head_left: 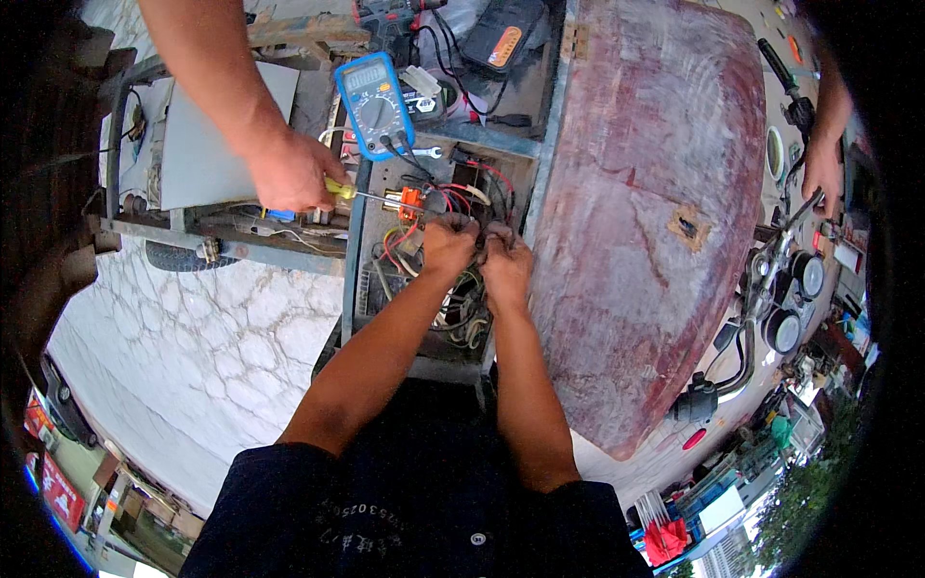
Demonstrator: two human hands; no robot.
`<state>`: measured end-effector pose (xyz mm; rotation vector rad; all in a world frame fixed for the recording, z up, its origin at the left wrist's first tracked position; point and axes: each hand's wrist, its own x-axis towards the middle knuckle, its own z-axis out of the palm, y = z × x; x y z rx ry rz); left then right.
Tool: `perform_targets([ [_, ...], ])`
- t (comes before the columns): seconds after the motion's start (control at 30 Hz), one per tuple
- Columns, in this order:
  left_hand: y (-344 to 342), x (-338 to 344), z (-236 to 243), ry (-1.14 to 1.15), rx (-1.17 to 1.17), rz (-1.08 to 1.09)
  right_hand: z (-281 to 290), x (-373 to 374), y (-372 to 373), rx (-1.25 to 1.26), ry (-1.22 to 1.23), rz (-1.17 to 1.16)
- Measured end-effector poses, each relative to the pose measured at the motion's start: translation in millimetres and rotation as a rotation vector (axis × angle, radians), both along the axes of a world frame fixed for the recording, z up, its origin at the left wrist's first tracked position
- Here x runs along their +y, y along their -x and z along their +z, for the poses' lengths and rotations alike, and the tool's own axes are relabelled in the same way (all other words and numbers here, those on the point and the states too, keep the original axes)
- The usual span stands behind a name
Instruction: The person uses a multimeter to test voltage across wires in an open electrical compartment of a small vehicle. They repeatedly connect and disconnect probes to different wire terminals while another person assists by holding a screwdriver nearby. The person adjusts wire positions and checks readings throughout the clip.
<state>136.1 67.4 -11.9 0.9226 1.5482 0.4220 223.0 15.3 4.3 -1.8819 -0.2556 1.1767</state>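
My left hand (449, 246) and my right hand (506, 260) are close together in an open metal bay (385, 173), fingers closed among a bundle of wires (462, 323); exactly what they pinch is partly hidden. A co-worker's hand (297, 173) from the upper left grips a yellow-handled screwdriver (341, 188), its shaft reaching over an orange component (409, 202) beside my left hand. A blue multimeter (374, 104) with leads rests above, next to a small wrench (429, 152).
A weathered reddish panel (636, 144) fills the right side, with handlebars and gauges (780, 328) beyond it and another hand (822, 171) near them. A metal frame (289, 250) with a grey plate (217, 135) is at left. A drill (381, 14) and black case (501, 39) lie at top.
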Motion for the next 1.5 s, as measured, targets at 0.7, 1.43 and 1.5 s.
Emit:
perform_targets([
  [0.7,-23,13,13,-0.153,0.702,-0.561,117,-36,-39,0.160,-0.154,-0.081],
  [1.43,-32,5,0,-0.359,0.885,-0.912,170,-79,-54,0.027,-0.214,-0.024],
  [1.5,-23,1,-31,-0.447,0.913,-0.821,172,-80,-52,-0.008,-0.182,0.019],
])
